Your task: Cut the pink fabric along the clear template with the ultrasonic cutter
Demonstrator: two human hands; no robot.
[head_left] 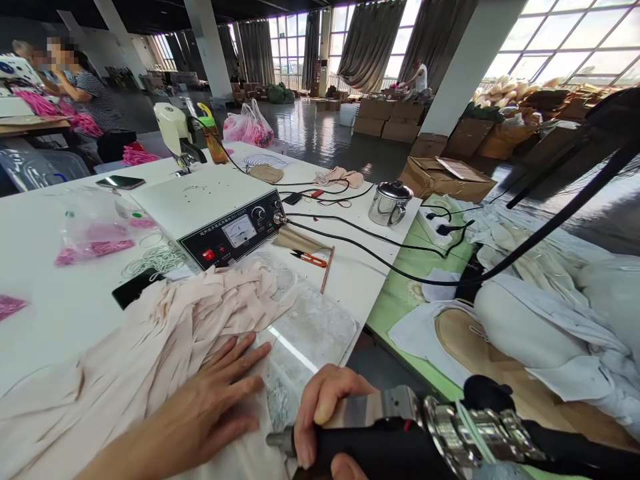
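presently the tool (373,443) is at the lower right, clasped by the curled fingers of the right hand (327,410), its metal tip pointing left. the left hand (210,403) lies relaxed and flat, palm down, fingers a little spread on the pale cloth (215,307), which heaps up in strips beyond it. a glossy sheet (317,327) lies right of the cloth. behind are a black box (235,230) with a dial, snips (314,259) and, farther back, a lidded mug (387,208) on the white table (360,275).
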